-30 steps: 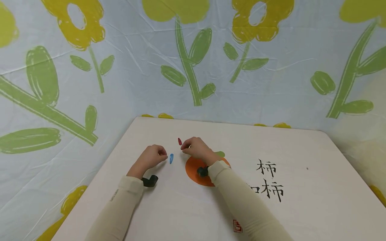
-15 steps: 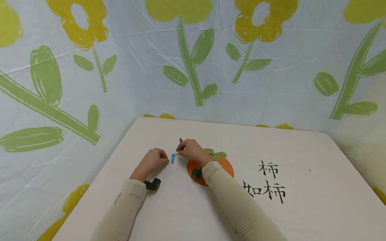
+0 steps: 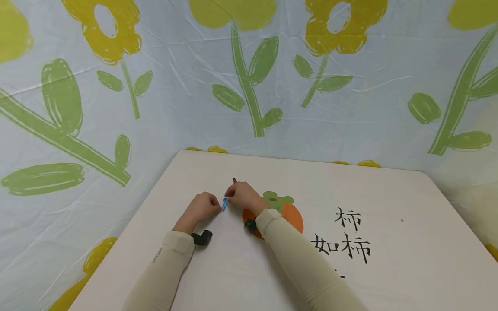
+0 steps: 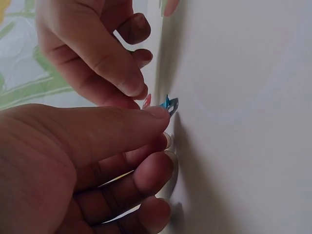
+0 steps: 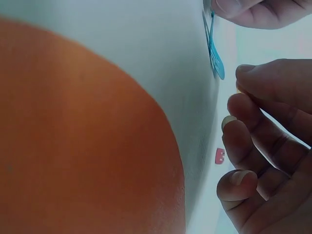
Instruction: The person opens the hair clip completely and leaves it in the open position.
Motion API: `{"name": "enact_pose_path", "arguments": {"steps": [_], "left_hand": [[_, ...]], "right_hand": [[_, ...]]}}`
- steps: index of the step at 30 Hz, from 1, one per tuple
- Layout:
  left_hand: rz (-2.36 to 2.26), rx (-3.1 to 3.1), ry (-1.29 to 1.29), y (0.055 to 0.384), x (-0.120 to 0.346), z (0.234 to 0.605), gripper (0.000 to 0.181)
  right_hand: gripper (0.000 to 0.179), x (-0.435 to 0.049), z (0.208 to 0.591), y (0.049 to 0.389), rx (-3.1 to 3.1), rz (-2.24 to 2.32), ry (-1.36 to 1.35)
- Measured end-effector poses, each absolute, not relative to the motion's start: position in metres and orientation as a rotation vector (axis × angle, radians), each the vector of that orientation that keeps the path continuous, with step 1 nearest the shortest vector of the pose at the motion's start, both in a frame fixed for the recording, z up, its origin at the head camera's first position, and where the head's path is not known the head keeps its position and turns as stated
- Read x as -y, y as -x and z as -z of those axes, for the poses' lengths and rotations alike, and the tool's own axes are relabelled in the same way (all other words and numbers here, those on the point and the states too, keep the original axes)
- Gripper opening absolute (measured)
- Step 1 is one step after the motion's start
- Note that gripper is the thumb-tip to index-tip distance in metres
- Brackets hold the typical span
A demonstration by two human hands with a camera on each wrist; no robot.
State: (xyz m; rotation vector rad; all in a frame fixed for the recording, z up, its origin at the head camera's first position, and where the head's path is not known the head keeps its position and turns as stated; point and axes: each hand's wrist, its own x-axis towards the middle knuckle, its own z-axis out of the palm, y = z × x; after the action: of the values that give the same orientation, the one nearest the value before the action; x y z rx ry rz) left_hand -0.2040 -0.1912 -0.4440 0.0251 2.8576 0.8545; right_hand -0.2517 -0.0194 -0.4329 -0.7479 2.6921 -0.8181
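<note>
A small blue snap hair clip [image 3: 224, 204] stands between the two hands on the left part of the table. My left hand [image 3: 202, 210] pinches one end of it between thumb and fingers, and the thumb covers part of the blue clip [image 4: 166, 104] in the left wrist view. Seen from the right wrist, the blue clip [image 5: 215, 53] shows two parts spread at a narrow angle. Just short of its free end is my right hand [image 3: 245, 196], fingers loosely bent with nothing between them. Behind that hand lies a red hair clip [image 3: 235, 181], partly hidden.
The pale table [image 3: 397, 194] carries a printed orange persimmon [image 3: 292, 219] under the right wrist and black characters [image 3: 342, 242] to its right. A cloth [image 3: 175, 86] with printed flowers hangs behind and to the left. Dark wrist cameras [image 3: 203, 238] sit at both wrists.
My left hand has come right to the blue clip and now pinches it. The right hand has moved left and nearer, from beside the red clip to the blue one.
</note>
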Motion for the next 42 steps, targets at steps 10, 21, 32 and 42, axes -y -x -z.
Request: {"name": "enact_pose_path", "arguments": {"steps": [10, 21, 32, 42], "left_hand": [[-0.844, -2.875, -0.043, 0.206, 0.184, 0.448, 0.024], [-0.843, -2.912, -0.078, 0.204, 0.18, 0.448, 0.021], [-0.828, -2.918, -0.085, 0.202, 0.182, 0.449, 0.021], [-0.86, -2.88, -0.129, 0.202, 0.182, 0.451, 0.014]], "right_hand": [[0.023, 0.025, 0.44, 0.254, -2.718, 0.739, 0.786], [0.028, 0.03, 0.438, 0.25, -2.73, 0.681, 0.81], [0.014, 0.027, 0.436, 0.248, -2.763, 0.635, 0.904], [0.015, 0.019, 0.436, 0.249, -2.76, 0.696, 0.865]]}}
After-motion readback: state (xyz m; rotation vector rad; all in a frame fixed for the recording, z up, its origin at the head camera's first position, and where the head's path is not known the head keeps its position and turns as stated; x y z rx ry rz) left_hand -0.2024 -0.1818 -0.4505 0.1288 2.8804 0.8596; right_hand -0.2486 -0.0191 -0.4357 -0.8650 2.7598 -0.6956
